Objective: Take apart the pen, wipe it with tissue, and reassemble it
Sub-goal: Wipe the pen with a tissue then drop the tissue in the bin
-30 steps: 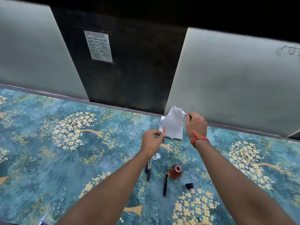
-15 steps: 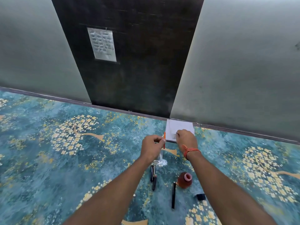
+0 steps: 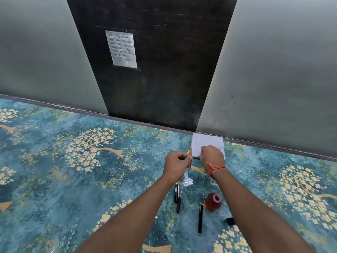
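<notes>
1. Left hand (image 3: 176, 164) was pinched shut on a thin orange pen part (image 3: 191, 155), thumb and fingers closed round it, the part standing roughly upright above the tabletop (image 3: 54, 179).
2. Right hand (image 3: 212, 155) lay knuckles-up on the near edge of a white tissue (image 3: 204, 142); fingers curled down onto it, but whether they actually gripped the tissue could not be told.
3. Tissue sat flat at the far edge of the tabletop, touching the base of the wall panels (image 3: 282, 79), just beyond both hands.
4. Orange pen part sat just left of the tissue, between the two hands, which were near each other but apart.
5. Orange thread band (image 3: 217, 168) was tied round the right wrist.
6. Nearer the camera, between the forearms: two short dark pen pieces (image 3: 177, 197) lay close together, roughly end-on to the viewer.
7. A longer black pen barrel (image 3: 200, 218) lay to their right, apart from them, also pointing away from the viewer.
8. Small brown-red ink bottle (image 3: 213, 201) stood upright with its mouth open, just right of the barrel's far end.
9. A small black cap (image 3: 230, 221) lay to the right of the barrel, partly hidden under the right forearm.
10. A small shiny crumpled bit (image 3: 187, 180) lay under the left hand; what it was could not be told.
11. Tabletop carried a teal cover with yellow flower-tree print.
12. A paper sheet (image 3: 121, 49) with unreadable writing hung on the dark panel behind.
</notes>
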